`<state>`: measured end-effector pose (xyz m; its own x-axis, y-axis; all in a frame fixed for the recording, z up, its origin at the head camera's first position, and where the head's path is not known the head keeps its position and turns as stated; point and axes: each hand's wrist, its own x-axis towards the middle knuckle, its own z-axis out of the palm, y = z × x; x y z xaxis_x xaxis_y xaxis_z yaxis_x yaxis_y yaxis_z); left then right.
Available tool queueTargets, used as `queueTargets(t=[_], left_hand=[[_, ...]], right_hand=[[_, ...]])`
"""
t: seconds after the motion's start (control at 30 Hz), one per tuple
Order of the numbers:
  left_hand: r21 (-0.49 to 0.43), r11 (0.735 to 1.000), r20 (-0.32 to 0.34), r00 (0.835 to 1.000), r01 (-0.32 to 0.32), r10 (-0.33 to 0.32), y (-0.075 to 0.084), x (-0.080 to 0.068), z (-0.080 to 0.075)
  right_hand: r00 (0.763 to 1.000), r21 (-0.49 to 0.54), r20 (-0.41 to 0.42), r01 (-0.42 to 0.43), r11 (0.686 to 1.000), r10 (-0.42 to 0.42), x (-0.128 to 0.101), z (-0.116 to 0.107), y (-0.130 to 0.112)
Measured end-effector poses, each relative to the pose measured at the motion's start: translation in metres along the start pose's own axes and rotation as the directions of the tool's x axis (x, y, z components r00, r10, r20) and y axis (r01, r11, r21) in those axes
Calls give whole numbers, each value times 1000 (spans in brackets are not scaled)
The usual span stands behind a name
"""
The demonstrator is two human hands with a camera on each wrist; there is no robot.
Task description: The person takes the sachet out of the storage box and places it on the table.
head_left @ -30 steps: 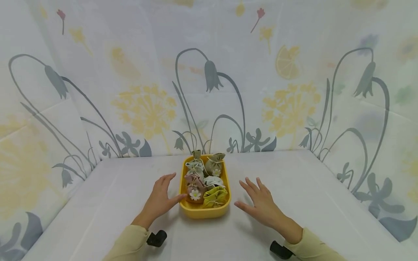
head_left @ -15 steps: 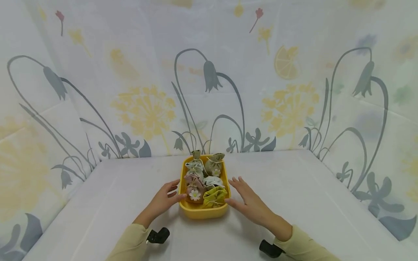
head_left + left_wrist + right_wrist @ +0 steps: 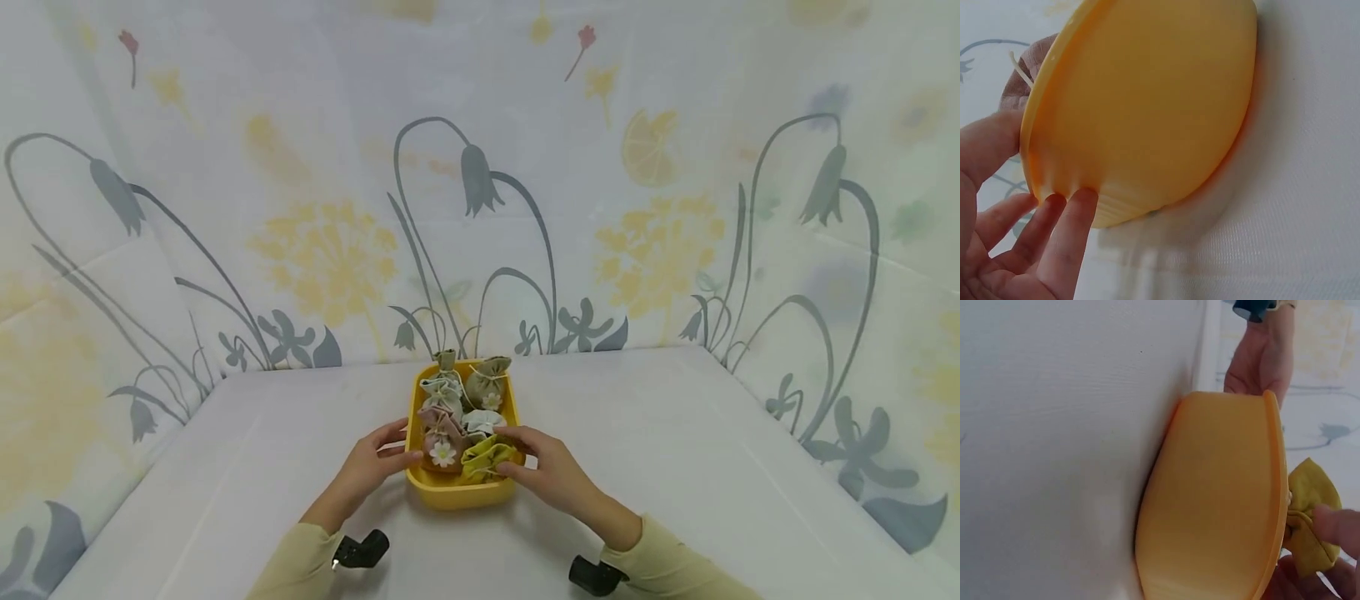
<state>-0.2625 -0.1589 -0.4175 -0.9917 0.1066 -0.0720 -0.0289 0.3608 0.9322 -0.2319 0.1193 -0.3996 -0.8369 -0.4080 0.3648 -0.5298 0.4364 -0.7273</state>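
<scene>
A yellow plastic tub (image 3: 459, 498) holds several small drawstring pouches. My left hand (image 3: 367, 468) grips the tub's left wall, thumb over the rim and fingers against the outside, as the left wrist view shows. At the front right corner, my right hand (image 3: 555, 477) pinches the mustard-yellow pouch (image 3: 1310, 484) by its gathered neck, between thumb and fingers. Beside that pouch is a pinkish-brown pouch (image 3: 448, 427) with a white flower. A pale pouch (image 3: 480, 422) lies just behind the yellow one, partly covered by my right fingers.
Farther back in the tub are an olive pouch (image 3: 486, 383) with a flower, a pale blue-green pouch (image 3: 442, 396) and another olive pouch (image 3: 446, 362). A white cloth covers the table (image 3: 622, 433); a flower-printed curtain (image 3: 525, 250) hangs behind it.
My right hand has moved left from beside the tub to the yellow pouch and now pinches it. My left hand has closed in on the tub's left rim.
</scene>
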Motion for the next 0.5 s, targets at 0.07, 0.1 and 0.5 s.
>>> queueTargets(t=[0.07,0.1,0.5], left_hand=[[-6,1000,-16,1000,3,-3,0,0,0],[-6,1000,-28,1000,3,-4,0,0,0],[-93,995,-86,996,24,-32,0,-1,3]], right_hand=[[1000,23,-8,-7,1000,7,4,2,-1],[1000,32,-6,-11,999,11,6,3,-1],[992,122,52,-122,985,116,25,5,0]])
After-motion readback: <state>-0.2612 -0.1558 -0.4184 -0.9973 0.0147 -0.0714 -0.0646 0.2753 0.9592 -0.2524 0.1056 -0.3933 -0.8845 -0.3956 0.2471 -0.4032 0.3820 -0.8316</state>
